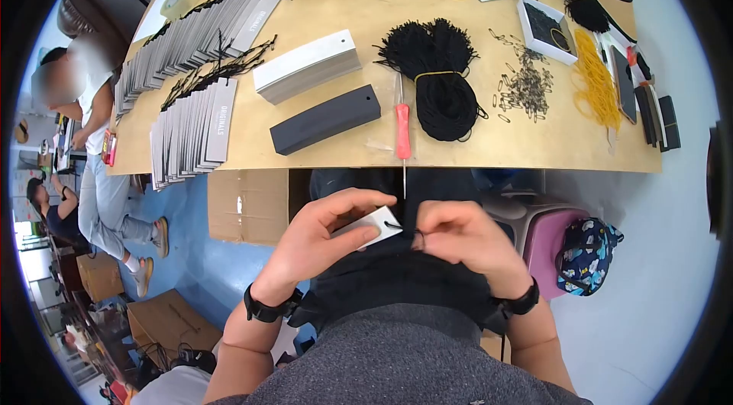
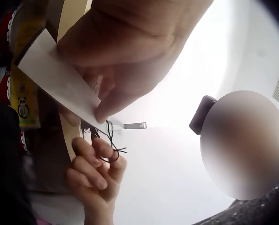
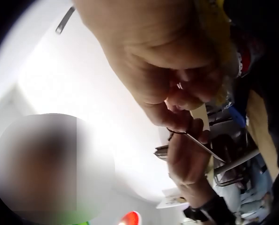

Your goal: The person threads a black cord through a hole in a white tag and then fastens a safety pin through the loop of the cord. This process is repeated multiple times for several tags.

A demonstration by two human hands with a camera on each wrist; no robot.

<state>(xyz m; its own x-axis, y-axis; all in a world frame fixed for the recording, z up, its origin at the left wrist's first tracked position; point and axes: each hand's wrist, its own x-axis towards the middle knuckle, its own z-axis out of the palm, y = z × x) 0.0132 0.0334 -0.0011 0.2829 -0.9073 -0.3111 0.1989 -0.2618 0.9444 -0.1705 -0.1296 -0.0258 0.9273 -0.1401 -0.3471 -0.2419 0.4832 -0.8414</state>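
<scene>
Over the lap, just off the table's front edge, the left hand (image 1: 321, 235) holds a white hang tag (image 1: 382, 220) between thumb and fingers. A black cord (image 2: 110, 133) passes through the hole at the tag's end, and its loose strands show in the left wrist view. Close beside that end, the right hand (image 1: 467, 241) has its fingers curled and pinches the cord with thumb and forefinger. In the right wrist view the tag (image 3: 206, 147) appears edge-on, the cord between both hands. Part of the cord is hidden behind the right fingers.
On the table (image 1: 489, 147) lie a white tag stack (image 1: 305, 69), a dark tag stack (image 1: 324, 121), a bundle of black cords (image 1: 447, 103) and safety pins (image 1: 527, 88). A red-handled tool (image 1: 403, 130) points over the front edge. Corded grey tags (image 1: 202, 130) fan out at left.
</scene>
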